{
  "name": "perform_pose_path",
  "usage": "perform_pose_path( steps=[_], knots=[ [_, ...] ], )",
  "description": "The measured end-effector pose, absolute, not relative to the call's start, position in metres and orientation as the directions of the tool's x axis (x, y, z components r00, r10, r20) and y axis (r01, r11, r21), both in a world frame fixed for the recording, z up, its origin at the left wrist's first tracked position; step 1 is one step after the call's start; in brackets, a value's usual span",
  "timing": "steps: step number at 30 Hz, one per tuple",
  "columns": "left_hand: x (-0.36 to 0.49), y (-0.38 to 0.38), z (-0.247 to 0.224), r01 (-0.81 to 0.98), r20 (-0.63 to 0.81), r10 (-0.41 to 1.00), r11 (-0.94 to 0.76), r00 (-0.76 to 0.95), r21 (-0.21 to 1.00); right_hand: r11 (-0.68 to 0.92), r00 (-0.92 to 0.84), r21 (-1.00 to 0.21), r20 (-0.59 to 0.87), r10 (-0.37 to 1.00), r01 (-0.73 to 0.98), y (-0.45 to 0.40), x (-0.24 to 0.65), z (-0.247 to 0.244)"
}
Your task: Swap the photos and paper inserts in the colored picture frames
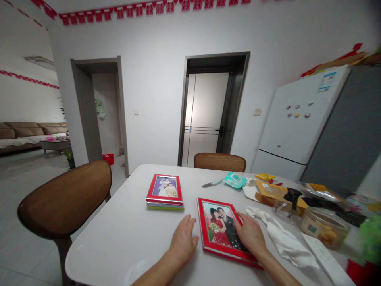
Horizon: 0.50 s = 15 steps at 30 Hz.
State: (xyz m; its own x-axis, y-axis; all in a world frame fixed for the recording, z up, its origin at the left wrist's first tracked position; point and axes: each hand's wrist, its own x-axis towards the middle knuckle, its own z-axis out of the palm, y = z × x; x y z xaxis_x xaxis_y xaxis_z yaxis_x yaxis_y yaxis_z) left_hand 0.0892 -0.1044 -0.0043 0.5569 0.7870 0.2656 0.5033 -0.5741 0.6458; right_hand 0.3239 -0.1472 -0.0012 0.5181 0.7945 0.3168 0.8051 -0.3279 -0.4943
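A red picture frame [218, 228] with a silver inner edge lies on the table in front of me, holding a photo of a couple, one in a red dress and one in a dark suit. My right hand [251, 234] rests over its right side, fingers stretched across the border and the photo. Just left of the frame, my left hand [184, 238] is held with its fingers apart and nothing in it. Farther back to the left is a small stack of frames, topped by a red-bordered picture frame [163, 188] with a wedding photo.
The white table [119, 222] carries a crumpled white cloth [282, 238], a clear round container [324, 226], a teal wipes packet [235, 180], a knife-like tool [212, 183] and a yellow envelope [272, 190]. Wooden chairs [68, 198] stand around it. A fridge [297, 115] is at the right.
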Motion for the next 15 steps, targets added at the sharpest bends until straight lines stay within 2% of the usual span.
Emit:
perform_pose_path(
  steps=[4,7,11,15],
  knots=[
    [0.047,-0.047,0.014,0.669,0.293,0.897,-0.442,0.331,0.598,-0.151,0.411,-0.587,0.338,0.847,0.795,-0.108,0.265,0.011],
    [0.02,-0.011,0.024,0.752,0.261,0.944,-0.321,0.203,0.575,-0.069,0.358,-0.664,0.31,0.881,0.745,-0.071,0.22,0.012],
    [0.001,0.008,0.024,0.793,0.169,0.968,-0.249,0.185,0.556,-0.098,0.41,-0.758,0.235,0.881,0.645,-0.033,0.188,0.009],
    [0.002,0.0,0.018,0.79,0.162,0.967,-0.255,0.197,0.558,-0.147,0.528,-0.848,0.173,0.831,0.509,-0.016,0.182,0.006]
  ],
)
